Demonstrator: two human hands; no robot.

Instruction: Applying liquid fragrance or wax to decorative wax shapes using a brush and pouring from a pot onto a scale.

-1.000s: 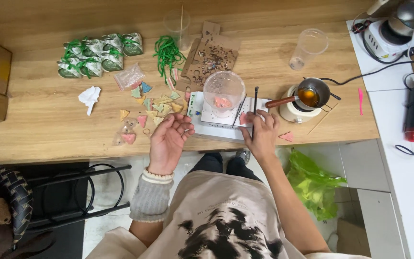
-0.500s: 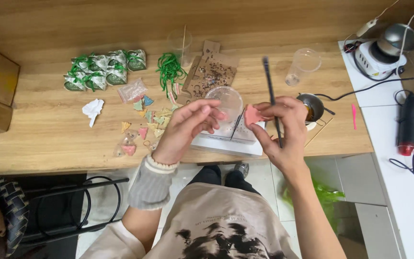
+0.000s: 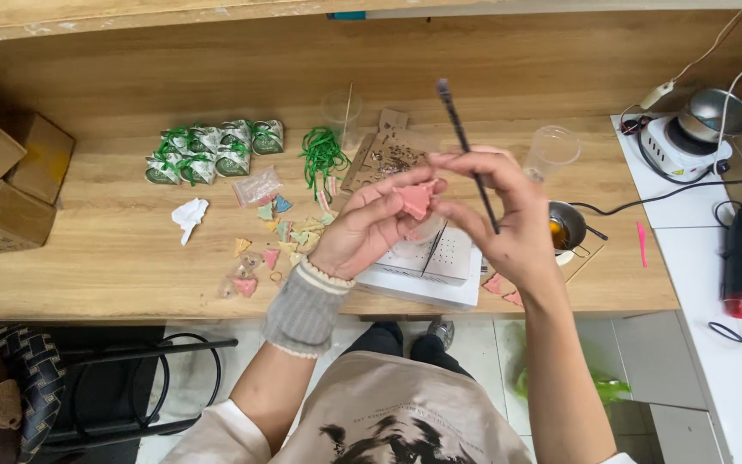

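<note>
My left hand (image 3: 369,225) is raised over the wooden table (image 3: 122,249) and pinches a small pink tree-shaped piece (image 3: 415,201) between its fingertips. My right hand (image 3: 508,215) is just right of it, fingers touching the same pink piece, and grips a thin dark stick (image 3: 467,153) that points up and away. Below the hands a white scale (image 3: 435,266) lies on the table, partly hidden. Several small coloured tree-shaped pieces (image 3: 276,236) lie scattered left of my left hand.
Green-ribboned little packets (image 3: 212,148) and a green ribbon bundle (image 3: 323,155) lie at the back. Clear plastic cups (image 3: 551,150) stand near a small pot of amber liquid (image 3: 567,228). Cardboard boxes (image 3: 10,185) stand at left; a white side table (image 3: 723,258) holds a hot plate and heat gun.
Both hands have risen from the table toward the camera. The pink piece, held by the right hand before, is now pinched in the left hand; the stick stays in the right.
</note>
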